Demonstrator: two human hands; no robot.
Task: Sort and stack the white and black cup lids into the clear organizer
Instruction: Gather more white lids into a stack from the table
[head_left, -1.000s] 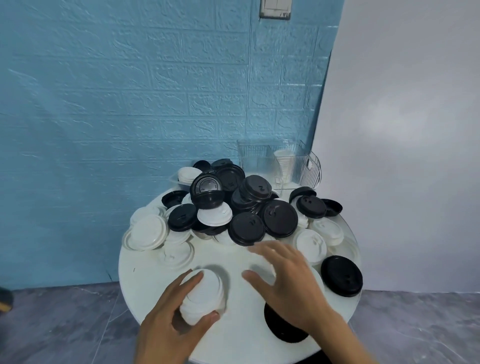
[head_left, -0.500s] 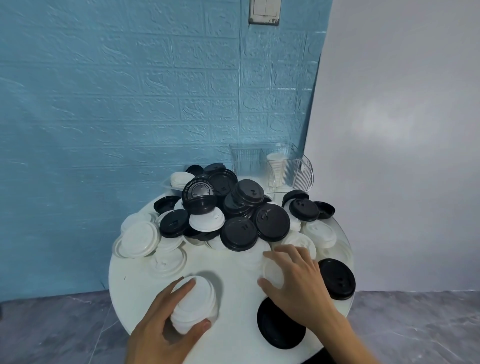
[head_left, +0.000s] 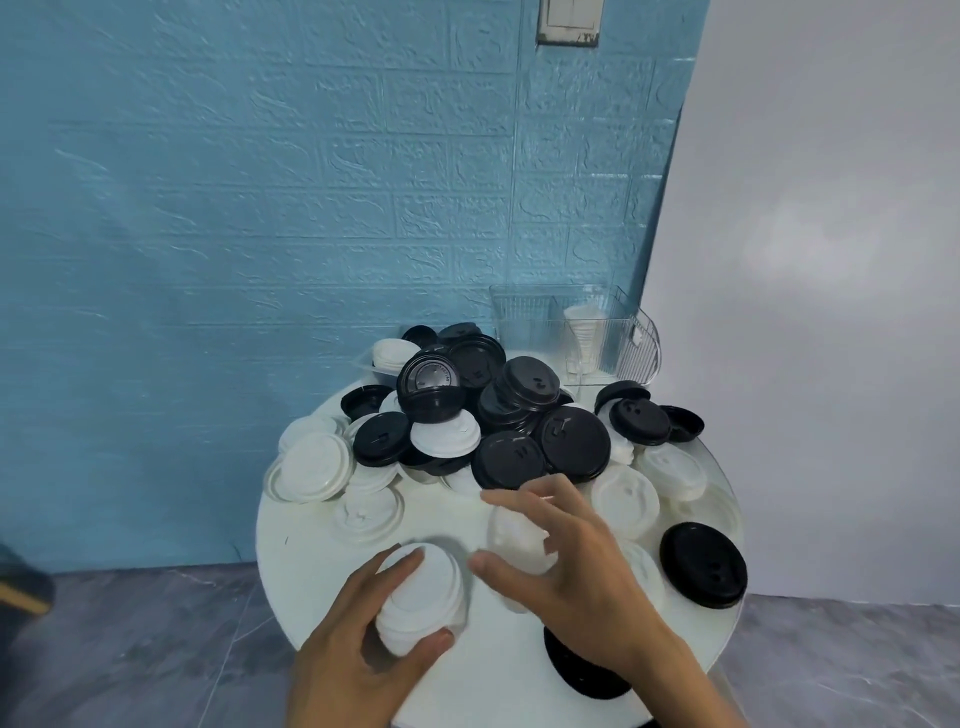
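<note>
My left hand (head_left: 358, 644) grips a stack of white lids (head_left: 423, 597) standing on the round white table (head_left: 311, 582) near its front edge. Just right of the stack, my right hand (head_left: 566, 566) holds a single white lid (head_left: 514, 535) between thumb and fingers, lifted off the table. A heap of black lids (head_left: 524, 415) and white lids (head_left: 311, 467) fills the table's middle and back. The clear organizer (head_left: 540, 322) stands at the back right with a few white lids (head_left: 584, 332) upright inside.
A lone black lid (head_left: 704, 564) lies at the table's right edge and another black lid (head_left: 582, 670) sits under my right wrist. A shallow clear tray (head_left: 366, 364) holds white lids at the back left. A blue brick-pattern wall (head_left: 260, 208) rises behind.
My right hand has picked a white lid from the front of the heap and drawn it left toward the stack. My left hand keeps its hold on the stack.
</note>
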